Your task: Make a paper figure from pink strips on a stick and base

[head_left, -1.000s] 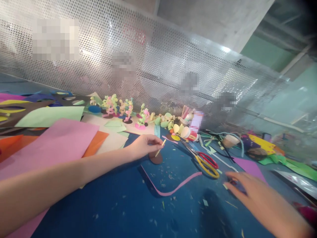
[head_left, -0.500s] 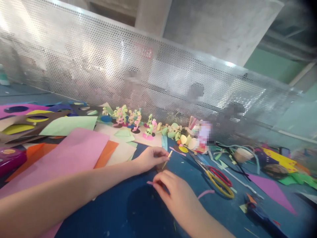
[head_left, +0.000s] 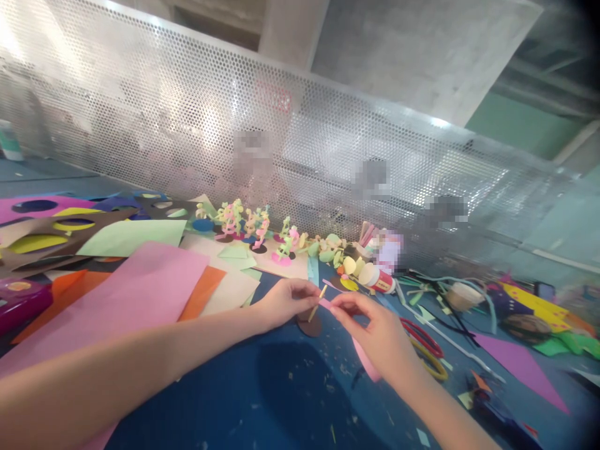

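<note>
My left hand (head_left: 296, 302) is closed, its thumb and fingertips pinching a thin pale wooden stick (head_left: 313, 312) that leans over a brown paper disc (head_left: 310, 326). Whether the stick is fixed to the disc I cannot tell. My right hand (head_left: 363, 319) pinches the end of a narrow pink paper strip (head_left: 324, 304) right beside the stick. Below the right palm hangs or lies another pink paper piece (head_left: 367, 361); whether it belongs to the same strip is hidden. Scissors with red and yellow handles (head_left: 424, 340) lie partly behind the right hand and wrist.
Stacked coloured paper, with a pink sheet (head_left: 140, 294) on top, covers the left side. Small curled-paper figures (head_left: 255, 228) stand at the back before a perforated metal panel (head_left: 197, 119). A white and red glue bottle (head_left: 379, 279), a purple sheet (head_left: 520, 369) and scraps lie right.
My right hand has risen away from me, bringing the pink strip up to the stick and covering part of the scissors. The brown disc shows more now. My left hand stays nearly in place.
</note>
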{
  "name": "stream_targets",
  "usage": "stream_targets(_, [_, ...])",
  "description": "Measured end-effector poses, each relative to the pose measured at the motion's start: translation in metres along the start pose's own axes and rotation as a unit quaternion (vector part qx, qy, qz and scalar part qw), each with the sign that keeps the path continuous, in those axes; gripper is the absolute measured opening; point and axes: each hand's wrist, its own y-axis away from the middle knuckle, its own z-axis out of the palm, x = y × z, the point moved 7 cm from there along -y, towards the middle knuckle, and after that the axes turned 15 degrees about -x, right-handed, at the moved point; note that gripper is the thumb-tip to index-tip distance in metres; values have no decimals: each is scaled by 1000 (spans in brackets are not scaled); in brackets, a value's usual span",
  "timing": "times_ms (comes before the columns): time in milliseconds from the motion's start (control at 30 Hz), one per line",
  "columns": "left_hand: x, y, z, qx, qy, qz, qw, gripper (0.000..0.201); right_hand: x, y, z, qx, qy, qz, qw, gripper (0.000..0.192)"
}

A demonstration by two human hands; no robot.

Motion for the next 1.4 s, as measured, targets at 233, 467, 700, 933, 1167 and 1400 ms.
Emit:
stream_targets(233, [1,0,1,1,6,1,1000,26,0,-2,0,0,-2,-27,1000,15])
stream_targets(467, [-2,-1,1,-4,2,8,1000,26,1,-2,-3,5,17,-16,1000,15])
stream_targets(700, [-1,-2,0,-2,0,25,1000,22,3,-5,-3,-1,16,-9,1000,15])
stream_targets(933, [0,-2,0,-3,-9,24,1000,22,3,-10,-4,11,43,-18,999,15])
stream_targets(1167, [-2,-2,2,-16,3,15,1000,25,5,-12,-8,10,62,-17,998,12])
stream_targets(1400, [0,-2,0,2,-10,30,999,28,0,-13,-9,16,73,-40,996,14])
